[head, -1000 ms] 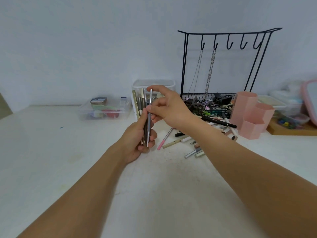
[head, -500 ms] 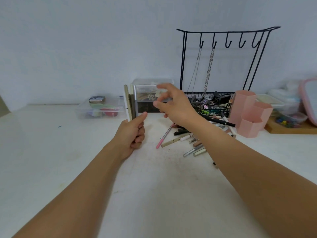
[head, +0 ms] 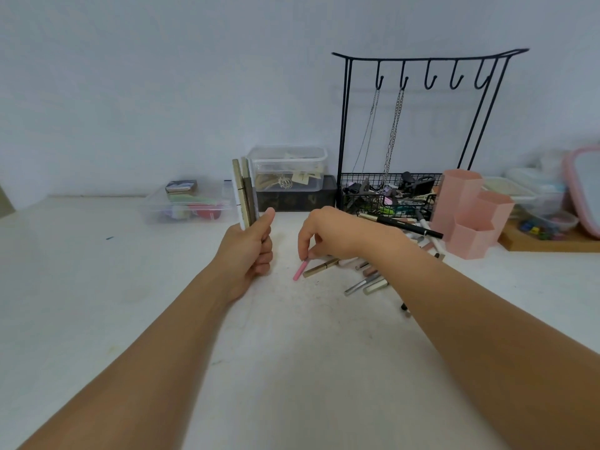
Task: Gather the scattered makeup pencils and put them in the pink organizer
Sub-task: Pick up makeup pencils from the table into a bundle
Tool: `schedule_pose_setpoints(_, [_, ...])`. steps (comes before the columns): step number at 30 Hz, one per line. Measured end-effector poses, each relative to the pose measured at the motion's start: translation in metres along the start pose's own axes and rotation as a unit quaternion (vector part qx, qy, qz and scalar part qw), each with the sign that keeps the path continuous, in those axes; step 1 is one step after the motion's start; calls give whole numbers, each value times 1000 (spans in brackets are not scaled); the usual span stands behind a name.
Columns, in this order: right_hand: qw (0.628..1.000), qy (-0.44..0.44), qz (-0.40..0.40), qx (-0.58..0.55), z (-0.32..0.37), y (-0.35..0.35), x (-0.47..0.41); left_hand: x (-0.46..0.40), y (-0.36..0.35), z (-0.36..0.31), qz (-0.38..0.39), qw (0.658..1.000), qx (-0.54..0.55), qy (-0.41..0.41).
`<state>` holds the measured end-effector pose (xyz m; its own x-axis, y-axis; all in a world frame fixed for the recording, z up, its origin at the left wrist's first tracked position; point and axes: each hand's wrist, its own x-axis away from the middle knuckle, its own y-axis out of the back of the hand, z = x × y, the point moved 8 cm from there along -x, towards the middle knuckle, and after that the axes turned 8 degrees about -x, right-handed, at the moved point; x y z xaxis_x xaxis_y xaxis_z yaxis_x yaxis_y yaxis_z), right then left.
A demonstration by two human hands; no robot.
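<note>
My left hand (head: 251, 246) grips an upright bundle of makeup pencils (head: 245, 193) above the white table. My right hand (head: 328, 233) reaches down and pinches the upper end of a pink pencil (head: 300, 271) that lies on the table. Beside it lies a gold pencil (head: 321, 267), and more scattered pencils (head: 367, 282) spread to the right, partly hidden under my right forearm. A long black pencil (head: 406, 225) lies near the pink organizer (head: 470, 212), a set of three hexagonal cups standing at the right.
A black wire jewellery stand (head: 389, 193) with hanging chains and a cluttered basket stands behind the pencils. Clear plastic boxes (head: 188, 206) (head: 289, 168) sit at the back. A wooden tray (head: 548, 243) and a pink-rimmed mirror (head: 584, 186) are at the far right.
My right hand let go of the pencil added to the bundle, came down to the table and took hold of the pink pencil. My left hand moved slightly left with the bundle.
</note>
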<state>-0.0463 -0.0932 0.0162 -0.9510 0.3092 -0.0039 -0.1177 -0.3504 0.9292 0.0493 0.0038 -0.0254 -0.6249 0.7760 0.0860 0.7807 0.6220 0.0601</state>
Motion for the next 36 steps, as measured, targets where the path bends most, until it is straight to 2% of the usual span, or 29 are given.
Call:
schedule_pose_setpoints(7, [999,25,-12,-31,1,1,1,-2,3,3,-12,1000,-16,17])
schedule_pose_setpoints(11, [985,61,-118,-109,5,34,7,-3,2,3,0,1000,4,5])
schedule_pose_setpoints(13, [955,55,-184,-227,4,54,13,-2,0,2,8,1000,12,-6])
schedule_pose_setpoints(15, [902,52,-219,-369,3,68,17,1,-5,0,22,999,28,-15])
schedule_pose_setpoints(17, [860,58,-212,-460,4,73,19,4,-12,-2,39,998,43,-21])
schedule_pose_setpoints(19, [845,65,-180,-499,6,73,20,6,-19,-2,58,997,51,-25])
schedule_pose_setpoints(22, [843,66,-164,-508,10,71,21,8,-28,-3,100,993,52,-32])
schedule_pose_setpoints(24, [856,62,-158,-489,13,65,19,11,-35,-3,130,990,34,-41])
schedule_pose_setpoints(28, [857,68,-147,-489,14,54,15,12,-39,-1,125,991,-3,-48])
schedule_pose_setpoints(30, [849,64,-200,-485,10,44,14,10,-38,2,115,993,-1,-41])
schedule_pose_setpoints(33, [829,48,-392,-396,-4,25,25,8,-36,4,110,993,5,-35])
schedule_pose_setpoints(34, [822,45,-424,-376,-5,20,28,8,-35,4,112,993,7,-34])
schedule_pose_setpoints(36, [815,48,-433,-381,-7,18,28,9,-35,3,111,993,11,-29])
